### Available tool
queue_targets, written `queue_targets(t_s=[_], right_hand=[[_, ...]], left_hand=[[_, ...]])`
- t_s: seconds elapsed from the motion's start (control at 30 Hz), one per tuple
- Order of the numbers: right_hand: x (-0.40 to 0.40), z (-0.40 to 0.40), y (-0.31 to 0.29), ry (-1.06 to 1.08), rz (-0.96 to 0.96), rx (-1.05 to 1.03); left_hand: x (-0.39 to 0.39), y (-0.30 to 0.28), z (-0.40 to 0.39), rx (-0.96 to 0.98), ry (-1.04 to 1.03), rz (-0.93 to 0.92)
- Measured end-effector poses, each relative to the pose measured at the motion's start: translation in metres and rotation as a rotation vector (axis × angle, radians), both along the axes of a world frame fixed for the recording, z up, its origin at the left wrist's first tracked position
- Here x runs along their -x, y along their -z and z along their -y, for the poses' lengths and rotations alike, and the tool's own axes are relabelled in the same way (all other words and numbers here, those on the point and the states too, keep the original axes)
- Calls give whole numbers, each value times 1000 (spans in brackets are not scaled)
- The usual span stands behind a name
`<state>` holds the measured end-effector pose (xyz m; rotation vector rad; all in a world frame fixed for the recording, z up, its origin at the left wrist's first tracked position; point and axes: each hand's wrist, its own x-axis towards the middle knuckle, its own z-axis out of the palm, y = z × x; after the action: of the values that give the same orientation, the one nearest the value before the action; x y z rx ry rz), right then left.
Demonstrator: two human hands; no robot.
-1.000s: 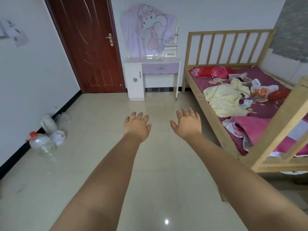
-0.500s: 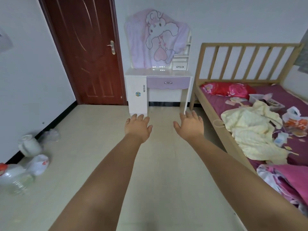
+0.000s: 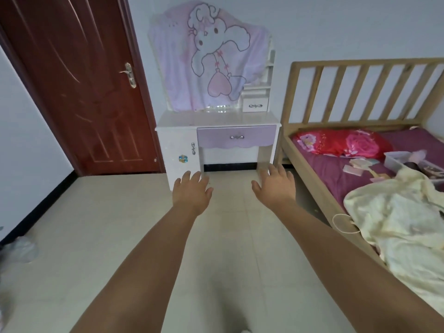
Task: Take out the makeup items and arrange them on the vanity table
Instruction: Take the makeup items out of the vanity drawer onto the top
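both my arms reach out ahead of me over the pale tiled floor (image 3: 125,236), palms down. my left hand (image 3: 192,192) and my right hand (image 3: 276,186) are apart from each other, fingers straight and loosely spread, holding nothing and touching nothing.

off to the left of my left hand, low by the wall, lies a crumpled clear plastic bag (image 3: 20,248). to the right of my right hand runs a wooden bed (image 3: 312,179), with a cream blanket (image 3: 396,219) bunched on it. further along the bed sits a clear plastic box (image 3: 396,159) with small pale items beside it; they look like the makeup items, but i cannot tell for sure. a red floral pillow (image 3: 346,143) lies beyond that, by the slatted headboard (image 3: 360,90).

straight past my fingertips stands the vanity table (image 3: 216,118), white with a lilac drawer (image 3: 236,137) that is closed, well apart from both hands. a pink cartoon cloth (image 3: 211,56) hangs over its mirror. left of the vanity is a dark red door (image 3: 79,80), closed.
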<state>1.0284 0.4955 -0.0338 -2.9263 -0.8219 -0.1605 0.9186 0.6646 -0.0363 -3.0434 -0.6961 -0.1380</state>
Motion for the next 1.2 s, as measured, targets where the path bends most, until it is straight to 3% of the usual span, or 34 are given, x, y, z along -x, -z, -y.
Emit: queue_targets(t_s=[0.43, 0.53, 0.67, 0.8, 1.0, 1.2], right_hand=[[-316, -207, 37, -40, 3, -103], [-386, -254, 61, -29, -23, -165], [-480, -313, 89, 34, -74, -81], [-551, -358, 115, 97, -200, -34], [-648, -403, 165, 258, -515, -232], [-741, -458, 239, 527, -911, -453]], left_hand=[[-318, 29, -203, 36, -15, -7], [-390, 47, -259, 9, 40, 88], [-480, 62, -332, 71, 51, 17], [-563, 89, -390, 110, 71, -43], [-661, 133, -439, 151, 72, -192], [-735, 185, -476, 226, 15, -182]])
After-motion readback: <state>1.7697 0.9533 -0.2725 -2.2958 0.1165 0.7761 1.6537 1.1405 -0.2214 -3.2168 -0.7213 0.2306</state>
